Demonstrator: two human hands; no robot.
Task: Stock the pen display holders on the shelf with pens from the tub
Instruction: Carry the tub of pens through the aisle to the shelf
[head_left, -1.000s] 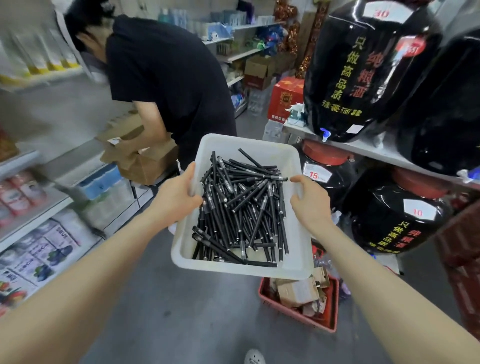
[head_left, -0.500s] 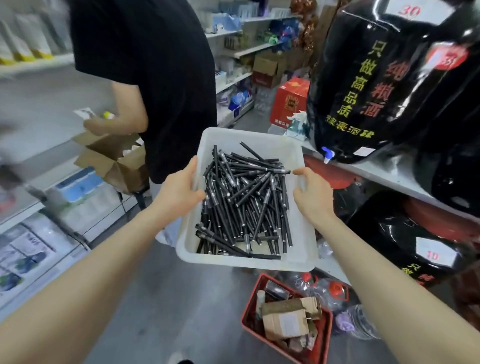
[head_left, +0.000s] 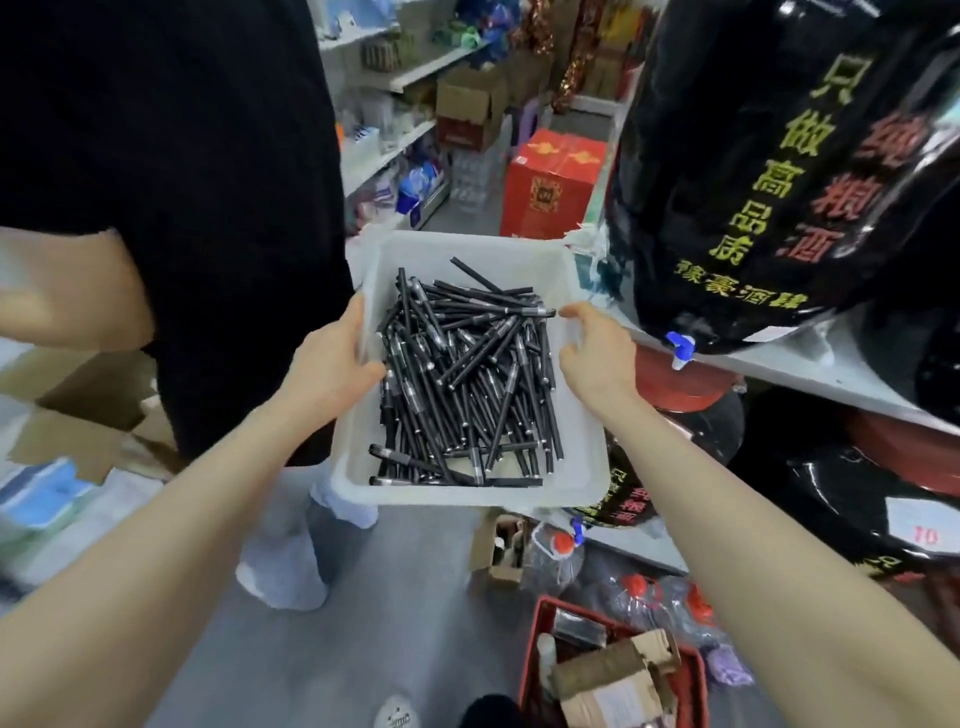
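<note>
Tub: white, rectangular, held in the air at chest level by both hands, one on each long side rim near the middle.

Left hand: grips the left rim. The thumb is hooked over the rim into the tub, touching the outermost pens; the other fingers run up the outer wall, and their tips cannot be seen clearly.

Right hand: grips the right rim. The fingers are curled over the rim edge. Whether the thumb presses the wall cannot be told.

Clearances, largest obstacle first:
- Black jar, with yellow and red characters, stands on the white shelf just beside the tub's far right corner. Its blue tap hangs over the shelf edge, near the right hand.
- Person in a black shirt stands just beside the tub's left rim and far left corner.
- Grey floor lies open under the near edge of the tub.
- Red crate holding cardboard sits on the floor below the near right corner, well apart from the tub.

Pens: black with silver bands, heaped loosely on the tub bottom. Most long axes run from near wall to far wall, some crossing diagonally. A few lie crosswise, along the near wall and towards the far wall.
</note>
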